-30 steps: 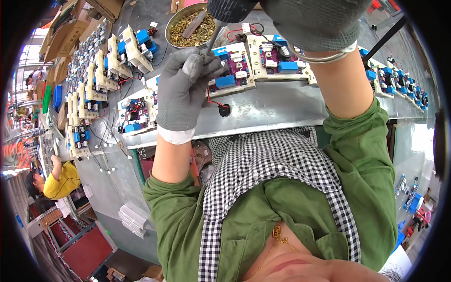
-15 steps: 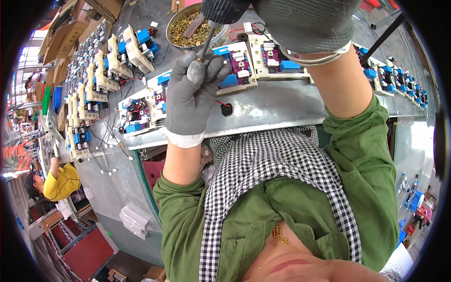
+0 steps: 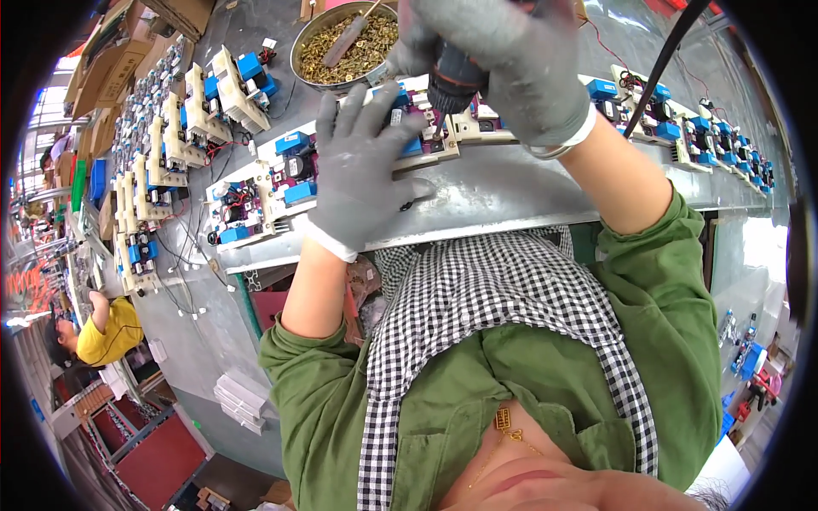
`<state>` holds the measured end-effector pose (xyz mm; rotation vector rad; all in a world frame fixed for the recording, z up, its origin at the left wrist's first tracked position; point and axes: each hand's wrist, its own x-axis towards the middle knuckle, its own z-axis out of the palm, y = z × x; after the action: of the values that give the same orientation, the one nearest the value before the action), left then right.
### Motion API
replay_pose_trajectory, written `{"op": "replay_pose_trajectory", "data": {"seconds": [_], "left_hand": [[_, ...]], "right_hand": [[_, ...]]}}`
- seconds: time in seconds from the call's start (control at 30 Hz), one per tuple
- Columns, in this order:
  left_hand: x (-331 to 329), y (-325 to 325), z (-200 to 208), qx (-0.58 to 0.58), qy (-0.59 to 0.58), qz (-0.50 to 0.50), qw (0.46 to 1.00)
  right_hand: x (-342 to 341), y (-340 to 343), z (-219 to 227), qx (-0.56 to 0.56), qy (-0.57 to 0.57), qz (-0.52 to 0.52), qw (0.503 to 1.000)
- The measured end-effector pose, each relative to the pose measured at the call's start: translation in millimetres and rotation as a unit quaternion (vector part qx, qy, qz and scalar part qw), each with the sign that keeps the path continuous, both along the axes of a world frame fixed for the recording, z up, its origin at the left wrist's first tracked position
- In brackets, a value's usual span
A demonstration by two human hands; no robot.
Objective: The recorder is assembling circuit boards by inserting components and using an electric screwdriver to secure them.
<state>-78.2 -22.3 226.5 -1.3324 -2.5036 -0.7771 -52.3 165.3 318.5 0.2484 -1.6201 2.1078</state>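
Observation:
My left hand [image 3: 358,170], in a grey glove, lies with fingers spread over a row of circuit boards in cream plastic frames [image 3: 264,189], holding nothing I can see. The boards are purple with blue blocks on them. My gloved right hand [image 3: 537,81] is closed round a black power screwdriver [image 3: 457,81]. Its nose points down at a board just right of my left fingertips; the tip of the bit is hard to make out. Beyond my left hand stands a round metal bowl [image 3: 297,55] of small brass-coloured screws, with a flat brownish strip [image 3: 348,43] lying in it.
More framed boards [image 3: 183,140] stand in rows at the left, with loose wires [image 3: 183,272] beside them. Another row of boards [image 3: 716,146] runs off to the right, under a black cable [image 3: 669,64]. A person in yellow [image 3: 109,332] works at far left.
My left hand has gone from a pinch at the screwdriver's bit to spread fingers over the boards. My right hand has brought the screwdriver right and down to a board.

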Motion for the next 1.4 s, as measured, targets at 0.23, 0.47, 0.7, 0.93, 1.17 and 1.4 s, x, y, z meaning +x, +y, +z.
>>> {"op": "replay_pose_trajectory", "data": {"seconds": [0.23,0.47,0.7,0.93,1.17,1.4], "left_hand": [[-1.3,1.5,-15.0,-0.014,0.019,0.01,1.0],[0.5,-1.4,-18.3,-0.009,0.001,0.008,1.0],[-3.4,-0.7,-5.0,-0.073,-0.048,0.016,0.996],[-128.3,-0.7,48.2,-0.042,-0.058,0.039,0.997],[-152.0,40.1,16.4,-0.287,-0.073,0.004,0.955],[-144.5,29.6,37.7,-0.171,-0.046,0.101,0.979]], "right_hand": [[-3.4,-7.3,-26.8,0.047,0.025,-0.024,0.998],[-13.0,-27.6,-18.8,0.224,0.042,-0.045,0.973],[-8.8,-34.4,-18.1,0.154,0.074,-0.06,0.983],[-4.6,-4.7,38.8,0.023,-0.053,0.001,0.998],[-5.7,35.9,63.9,0.072,0.051,-0.106,0.99],[-14.1,51.5,53.1,0.071,0.066,-0.116,0.989]]}}
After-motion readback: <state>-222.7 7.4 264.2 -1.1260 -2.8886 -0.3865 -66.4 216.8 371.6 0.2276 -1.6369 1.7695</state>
